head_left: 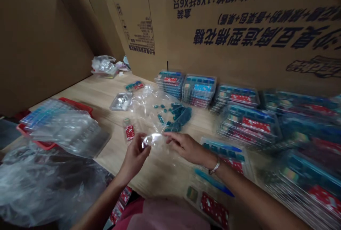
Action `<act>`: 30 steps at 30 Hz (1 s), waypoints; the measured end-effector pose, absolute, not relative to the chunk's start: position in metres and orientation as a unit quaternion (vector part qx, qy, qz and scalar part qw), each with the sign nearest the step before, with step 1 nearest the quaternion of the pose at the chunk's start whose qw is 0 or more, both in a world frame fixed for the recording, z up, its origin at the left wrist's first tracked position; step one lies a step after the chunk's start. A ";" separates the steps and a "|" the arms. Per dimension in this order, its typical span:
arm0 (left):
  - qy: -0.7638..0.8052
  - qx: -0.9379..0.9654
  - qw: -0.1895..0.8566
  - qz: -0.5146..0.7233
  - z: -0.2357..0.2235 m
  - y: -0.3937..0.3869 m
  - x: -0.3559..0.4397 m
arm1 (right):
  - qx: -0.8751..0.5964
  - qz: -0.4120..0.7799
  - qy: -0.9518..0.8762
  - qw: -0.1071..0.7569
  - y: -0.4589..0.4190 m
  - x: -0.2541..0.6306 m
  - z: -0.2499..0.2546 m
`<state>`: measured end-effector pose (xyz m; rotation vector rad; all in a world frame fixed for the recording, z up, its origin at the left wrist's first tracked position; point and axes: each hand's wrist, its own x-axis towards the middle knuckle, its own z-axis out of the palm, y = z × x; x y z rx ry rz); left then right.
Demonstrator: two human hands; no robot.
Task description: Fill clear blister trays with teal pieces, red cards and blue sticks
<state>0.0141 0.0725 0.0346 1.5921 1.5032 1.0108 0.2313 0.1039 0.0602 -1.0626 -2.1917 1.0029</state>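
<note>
Both hands are close together at centre frame: the left hand (pixel 135 157) pinches a small clear plastic piece (pixel 152 140), its long axis lying nearly crosswise, and the fingertips (pixel 168 136) of the right hand (pixel 188 148) sit at its right end; contact there is hard to tell. The piece lies nearer the left hand. Beyond, upper centre, lies a clear plastic bag (pixel 142 103) with small teal pieces (pixel 177 118).

Left hand (pixel 134 157), right hand (pixel 188 148), almost touching

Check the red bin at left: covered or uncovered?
Covered: clear plastic trays lie across the red bin, leaving only its rim showing.
</note>
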 end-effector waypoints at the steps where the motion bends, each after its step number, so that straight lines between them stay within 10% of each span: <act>1: 0.596 0.602 0.375 0.377 0.022 0.067 0.010 | -0.379 0.336 -0.836 0.210 0.106 0.231 0.058; 8: 0.603 0.754 0.048 0.256 0.017 0.071 0.017 | -0.466 0.070 -0.881 0.036 0.168 0.256 0.036; 12: 0.439 0.877 0.107 0.160 0.037 0.121 0.055 | -0.470 0.011 -0.882 -0.030 0.191 0.271 0.032; 18: 0.595 0.800 0.017 0.076 0.029 0.195 0.070 | -0.458 -0.077 -0.885 0.007 0.196 0.271 0.050; 30: 0.503 0.857 0.102 0.035 0.023 0.220 0.079 | -0.514 0.067 -0.855 -0.012 0.198 0.228 0.046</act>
